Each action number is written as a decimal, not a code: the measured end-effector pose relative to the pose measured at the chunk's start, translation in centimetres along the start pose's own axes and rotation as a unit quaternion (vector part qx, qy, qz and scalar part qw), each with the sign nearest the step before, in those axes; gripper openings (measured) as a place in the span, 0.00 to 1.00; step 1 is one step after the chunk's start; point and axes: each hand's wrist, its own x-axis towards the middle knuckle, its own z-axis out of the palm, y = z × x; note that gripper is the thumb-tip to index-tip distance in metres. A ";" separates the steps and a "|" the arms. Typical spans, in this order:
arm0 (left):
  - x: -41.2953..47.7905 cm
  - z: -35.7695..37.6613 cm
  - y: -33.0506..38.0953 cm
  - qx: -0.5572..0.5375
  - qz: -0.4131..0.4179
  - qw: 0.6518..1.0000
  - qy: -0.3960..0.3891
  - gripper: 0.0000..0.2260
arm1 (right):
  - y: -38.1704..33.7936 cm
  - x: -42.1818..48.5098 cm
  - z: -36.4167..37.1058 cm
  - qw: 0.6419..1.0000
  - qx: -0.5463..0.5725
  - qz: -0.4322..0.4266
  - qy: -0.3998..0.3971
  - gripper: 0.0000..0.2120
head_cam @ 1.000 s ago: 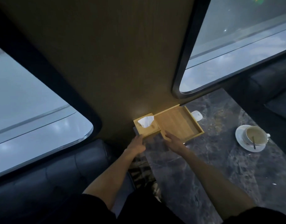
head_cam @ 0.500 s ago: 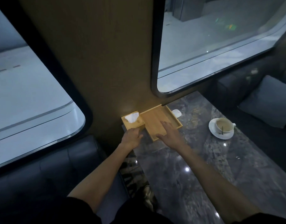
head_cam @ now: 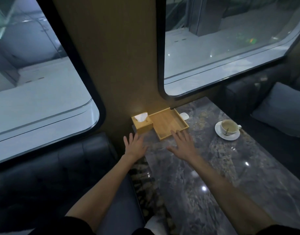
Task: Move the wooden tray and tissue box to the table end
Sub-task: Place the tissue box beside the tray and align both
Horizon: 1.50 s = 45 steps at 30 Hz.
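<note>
The wooden tissue box point(head_cam: 142, 124), with a white tissue sticking out of its top, stands at the far end of the marble table point(head_cam: 213, 167), against the wall panel. Right beside it lies the shallow, empty wooden tray point(head_cam: 168, 122), its far edge at the wall. My left hand point(head_cam: 134, 145) hovers open just in front of the tissue box, fingers spread, not touching it. Flat and spread, my right hand point(head_cam: 183, 144) is open just short of the tray's near edge, with the fingertips almost at the rim.
A white cup on a saucer point(head_cam: 228, 129) with a spoon stands right of the tray. A small white object point(head_cam: 184, 115) lies behind the tray's right corner. Dark sofa seats point(head_cam: 52, 167) flank the table; a grey cushion point(head_cam: 281, 107) rests at right.
Both hands have let go and drawn back toward me: the left off the tissue box, the right off the tray. Box and tray stay against the wall. The view has tilted up.
</note>
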 end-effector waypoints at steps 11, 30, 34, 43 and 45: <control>4.7 0.9 -3.1 -0.047 -0.024 0.998 -0.034 0.23 | 0.8 3.6 2.1 0.999 0.008 0.030 0.017 0.51; 8.3 3.3 -2.8 -0.374 -0.127 0.913 -0.101 0.15 | 3.6 5.0 4.0 0.908 0.369 0.197 -0.033 0.35; 9.7 3.1 -2.3 -0.413 -0.158 0.893 -0.086 0.10 | 3.7 6.9 5.0 0.894 0.402 0.200 -0.013 0.30; 19.4 4.6 -4.9 -0.509 -0.293 0.809 -0.026 0.14 | 6.2 15.7 8.5 0.671 0.660 0.334 0.042 0.12; 21.5 4.9 -5.2 -0.547 -0.295 0.783 -0.014 0.11 | 7.0 18.2 8.6 0.605 0.712 0.351 0.059 0.14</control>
